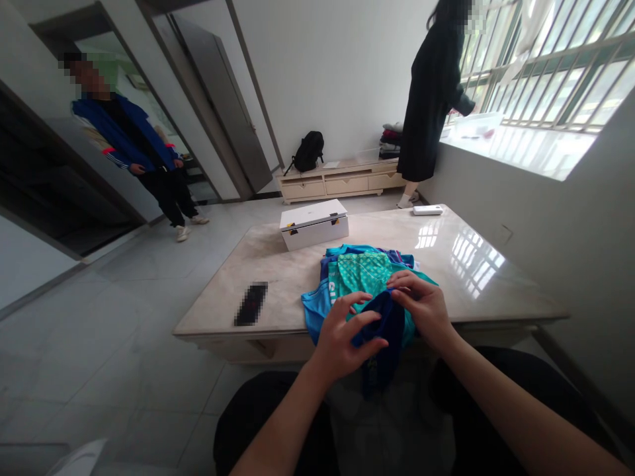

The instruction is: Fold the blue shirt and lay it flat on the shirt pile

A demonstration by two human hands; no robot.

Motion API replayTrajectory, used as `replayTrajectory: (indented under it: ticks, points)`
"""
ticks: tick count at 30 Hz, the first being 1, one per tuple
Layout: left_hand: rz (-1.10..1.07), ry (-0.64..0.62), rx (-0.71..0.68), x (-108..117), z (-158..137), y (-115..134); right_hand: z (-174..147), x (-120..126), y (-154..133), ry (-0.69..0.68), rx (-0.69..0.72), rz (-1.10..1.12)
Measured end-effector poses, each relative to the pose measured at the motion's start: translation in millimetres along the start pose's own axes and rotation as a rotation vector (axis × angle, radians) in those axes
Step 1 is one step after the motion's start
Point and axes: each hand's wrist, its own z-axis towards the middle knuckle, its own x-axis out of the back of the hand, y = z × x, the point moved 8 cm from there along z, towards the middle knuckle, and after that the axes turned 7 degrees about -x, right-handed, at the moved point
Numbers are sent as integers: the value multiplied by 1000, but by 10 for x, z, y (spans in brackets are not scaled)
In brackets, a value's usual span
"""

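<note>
A dark blue piece of clothing (pixel 391 334) hangs over the near edge of the table, in front of my knees. My right hand (pixel 421 305) pinches its upper edge between thumb and fingers. At its left side is my left hand (pixel 344 334), thumb and fingers curved but apart, with no firm hold to be seen. Under and behind it lies a teal patterned garment (pixel 360 271) with white lettering. A lighter blue garment (pixel 316 309) sticks out on the left of this pile.
A white lidded box (pixel 315 225) stands behind the clothes on the marble-topped table (pixel 213 301). A blurred dark flat object (pixel 251 304) lies at left, a white device (pixel 427 210) at the far right. One person (pixel 131 142) stands at the doorway, another (pixel 429 92) by the window.
</note>
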Motion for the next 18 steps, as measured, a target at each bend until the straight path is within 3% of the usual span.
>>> replayTrajectory:
  ticks: [9, 18]
  points:
    - [178, -175, 58, -285, -32, -146, -19, -46, -9, -47, 87, -60]
    - [130, -230, 102, -263, -36, -216, 2, -36, 58, -80, 54, -133]
